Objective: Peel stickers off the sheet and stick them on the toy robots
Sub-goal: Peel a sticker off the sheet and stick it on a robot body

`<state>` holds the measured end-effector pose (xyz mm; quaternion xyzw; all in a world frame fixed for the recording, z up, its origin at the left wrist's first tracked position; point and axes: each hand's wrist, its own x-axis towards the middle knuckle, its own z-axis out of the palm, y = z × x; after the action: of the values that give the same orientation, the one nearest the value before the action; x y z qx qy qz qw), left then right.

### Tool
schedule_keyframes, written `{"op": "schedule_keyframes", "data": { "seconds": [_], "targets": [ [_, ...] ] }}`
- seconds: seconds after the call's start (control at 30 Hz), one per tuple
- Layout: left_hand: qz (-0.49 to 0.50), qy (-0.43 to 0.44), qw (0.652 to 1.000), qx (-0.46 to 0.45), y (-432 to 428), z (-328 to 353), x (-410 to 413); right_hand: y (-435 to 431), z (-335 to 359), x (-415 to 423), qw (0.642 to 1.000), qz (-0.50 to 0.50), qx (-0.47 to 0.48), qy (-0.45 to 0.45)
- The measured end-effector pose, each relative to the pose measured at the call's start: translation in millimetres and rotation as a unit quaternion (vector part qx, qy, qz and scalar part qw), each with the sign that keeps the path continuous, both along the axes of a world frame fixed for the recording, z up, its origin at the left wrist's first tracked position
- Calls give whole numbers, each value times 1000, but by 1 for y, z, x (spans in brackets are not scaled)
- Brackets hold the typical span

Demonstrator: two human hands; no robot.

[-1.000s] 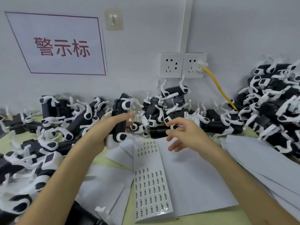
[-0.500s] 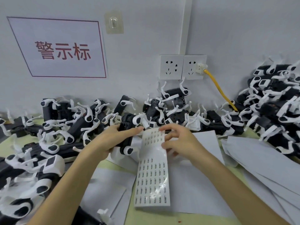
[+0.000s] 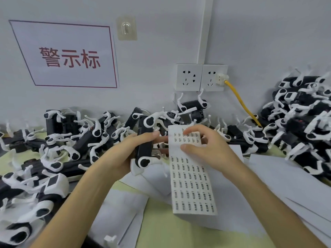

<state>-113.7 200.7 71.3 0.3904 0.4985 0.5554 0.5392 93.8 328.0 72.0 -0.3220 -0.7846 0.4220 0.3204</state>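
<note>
Left hand [image 3: 123, 154]: clamped on one black-and-white toy robot [image 3: 144, 140], with the fingers wrapped round its dark body. The robot is held upright above the bench [image 3: 161, 231], left of centre, with one white leg joint at its far end and one at its near end.

Right hand [image 3: 207, 149]: pinches the far end of the sticker sheet [image 3: 192, 187]. The thumb lies on the printed face and the fingers curl over the far edge. The sheet's far end is lifted, and its near end rests on blank paper sheets [image 3: 286, 178] spread over the centre and right of the bench. Rows of small dark stickers cover the sheet.

The two hands are just beside each other, with the robot next to the sheet's left edge.

A pile of toy robots [image 3: 59, 140] fills the left side of the bench up to the wall. A second pile [image 3: 304, 122] stands at the far right. On the wall are a red-lettered sign [image 3: 66, 54], a double socket [image 3: 200, 77] and a plugged-in yellow cable [image 3: 240, 102].
</note>
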Motion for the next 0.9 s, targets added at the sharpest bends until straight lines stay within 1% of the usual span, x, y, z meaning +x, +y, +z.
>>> {"op": "schedule_keyframes", "data": {
  "seconds": [0.13, 0.27, 0.33, 0.4, 0.43, 0.5, 0.6, 0.67, 0.73, 0.8, 0.9],
  "targets": [
    [-22, 44, 999, 14, 0, 1, 5, -1, -2, -1, 998, 17, 54, -30],
    [-41, 42, 998, 26, -1, 2, 10, -4, 0, -2, 997, 21, 74, -24],
    [-40, 47, 998, 29, -1, 4, 10, -4, -1, -3, 992, -21, 113, -44],
    [-41, 53, 997, 28, -1, 5, 10, -4, -2, -5, 975, -75, 189, -86],
    [-39, 59, 997, 27, -1, 6, 11, -5, -2, -6, 966, -89, 222, -94],
    [-34, 73, 996, 31, -1, 6, 11, -7, -2, -7, 957, -96, 262, -78],
    [-23, 79, 996, 32, -2, 5, 9, -7, -5, -8, 946, -99, 308, -17],
    [-26, 71, 996, 37, -3, 5, 9, -6, -6, -8, 945, -87, 315, 25],
    [-38, 58, 996, 50, -4, 6, 10, -5, -6, -8, 957, -57, 280, 51],
    [-49, 53, 995, 64, -4, 7, 11, -6, -6, -7, 967, -29, 244, 62],
    [-53, 44, 994, 81, -4, 8, 12, -8, -5, -7, 970, -18, 233, 72]
  ]
}}
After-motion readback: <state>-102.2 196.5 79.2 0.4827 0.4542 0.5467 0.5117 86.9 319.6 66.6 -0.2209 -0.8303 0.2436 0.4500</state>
